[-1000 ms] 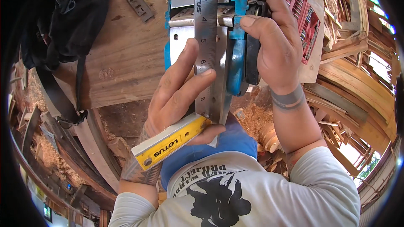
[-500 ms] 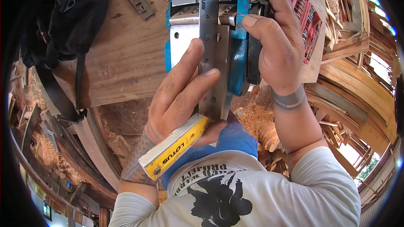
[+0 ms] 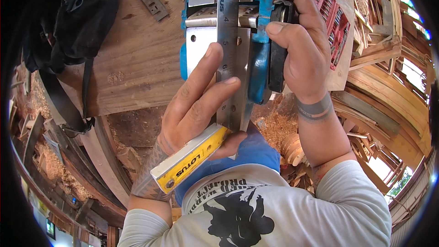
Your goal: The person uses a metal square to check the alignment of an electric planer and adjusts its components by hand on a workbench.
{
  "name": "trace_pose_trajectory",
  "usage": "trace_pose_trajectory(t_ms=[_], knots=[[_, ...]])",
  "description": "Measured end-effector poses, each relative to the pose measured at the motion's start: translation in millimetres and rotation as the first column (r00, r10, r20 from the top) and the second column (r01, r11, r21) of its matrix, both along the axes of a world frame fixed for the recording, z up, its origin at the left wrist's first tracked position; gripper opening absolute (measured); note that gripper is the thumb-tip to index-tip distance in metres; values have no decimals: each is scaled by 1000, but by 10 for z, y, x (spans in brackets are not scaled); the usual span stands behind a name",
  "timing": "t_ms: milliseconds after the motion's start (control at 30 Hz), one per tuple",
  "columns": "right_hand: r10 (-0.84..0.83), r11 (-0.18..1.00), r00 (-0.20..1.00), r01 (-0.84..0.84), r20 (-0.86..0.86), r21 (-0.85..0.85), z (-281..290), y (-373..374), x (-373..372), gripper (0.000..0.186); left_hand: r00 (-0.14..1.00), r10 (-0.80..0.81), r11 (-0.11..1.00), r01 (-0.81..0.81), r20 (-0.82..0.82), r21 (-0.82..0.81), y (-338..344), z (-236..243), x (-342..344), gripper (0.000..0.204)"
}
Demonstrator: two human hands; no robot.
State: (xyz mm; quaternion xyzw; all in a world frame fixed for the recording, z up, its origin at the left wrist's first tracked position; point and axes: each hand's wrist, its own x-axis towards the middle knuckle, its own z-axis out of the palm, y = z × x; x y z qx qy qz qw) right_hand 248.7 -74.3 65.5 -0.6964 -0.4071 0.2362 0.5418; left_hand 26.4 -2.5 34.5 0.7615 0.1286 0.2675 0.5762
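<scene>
A blue and black power planer (image 3: pixel 259 77) lies with its metal sole (image 3: pixel 200 50) facing up, its cutter drum (image 3: pixel 201 21) showing in the gap. Along the sole runs the steel blade (image 3: pixel 227 32) of a try square with a yellow-faced handle (image 3: pixel 194 155). My left hand (image 3: pixel 192 103) is closed on the square near the handle, index and middle fingers over the blade and sole, thumb under the handle. My right hand (image 3: pixel 306 50) grips the planer's right side, thumb on the blue housing, fingers curled around the far end.
A black bag (image 3: pixel 75 18) with straps and a slotted metal plate (image 3: pixel 151 1) lie left on the plywood bench (image 3: pixel 119 73). A red bit set case (image 3: pixel 334 32) sits at right. Wood offcuts (image 3: pixel 379 110) and shavings (image 3: pixel 279 123) surround the bench.
The square and my left hand have shifted slightly right, with the handle a little lower. The planer and my right hand have edged slightly right too.
</scene>
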Motion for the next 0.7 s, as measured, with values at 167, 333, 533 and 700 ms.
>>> trace_pose_trajectory(t_ms=[167, 333, 533, 700], knots=[[97, 995, 971, -98, 219, -4, -50, -31, 83, 29, 1000, -7, 1000, 7, -1, 1, 2, -13, -9, 75], [144, 988, 915, -156, 376, 3, -91, -65, 166, 11, 998, -3, 995, 9, -60, 102, 2, -100, -34, 81], [187, 976, 802, -218, 567, -14, -67, -69, 169, 7, 1000, -3, 994, 3, 0, 109, -5, -148, -13, 83], [190, 975, 818, -220, 543, -9, -105, -73, 187, 6, 1000, -8, 994, 9, -3, 106, 11, -134, -4, 84]])
